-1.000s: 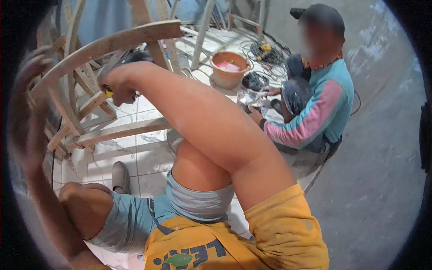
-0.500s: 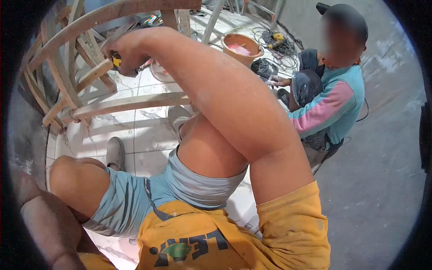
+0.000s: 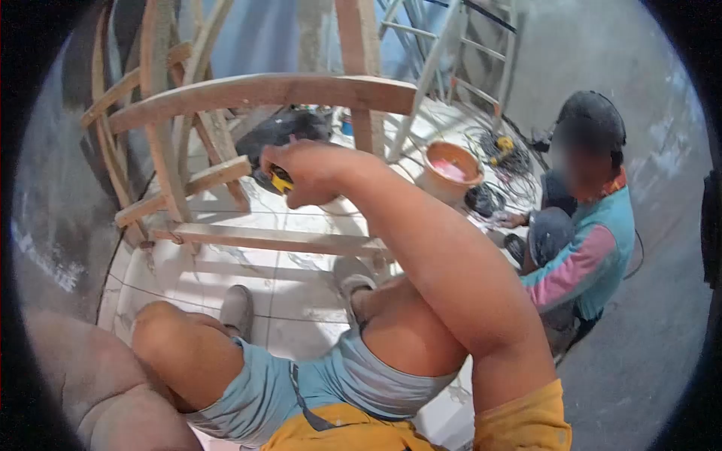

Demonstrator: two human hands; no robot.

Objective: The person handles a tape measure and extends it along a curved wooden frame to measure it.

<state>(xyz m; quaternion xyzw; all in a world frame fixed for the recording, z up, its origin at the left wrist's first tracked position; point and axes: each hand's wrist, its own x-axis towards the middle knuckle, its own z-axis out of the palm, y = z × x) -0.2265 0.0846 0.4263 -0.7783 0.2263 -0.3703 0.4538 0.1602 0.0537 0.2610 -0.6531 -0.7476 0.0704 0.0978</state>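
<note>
My right hand (image 3: 312, 173) is closed around a yellow and black tape measure (image 3: 281, 180), most of it hidden by the fingers. That hand is stretched out in front of me, below the curved upper rail (image 3: 263, 92) of a wooden frame and near the end of a short wooden bar (image 3: 218, 177). At the lower left, my left hand or arm (image 3: 105, 383) is large and very close to the camera. Its fingers cannot be made out clearly.
A lower wooden rail (image 3: 278, 238) crosses above the white tiled floor (image 3: 301, 301). To the right a co-worker (image 3: 594, 240) crouches by a brown bucket (image 3: 453, 169) with pink contents. Tangled cables (image 3: 519, 161) and a metal ladder (image 3: 481, 49) stand behind.
The view has tilted up and shifted left, so the wooden frame sits lower and further right, with more of the ladder showing. My right hand still grips the tape measure.
</note>
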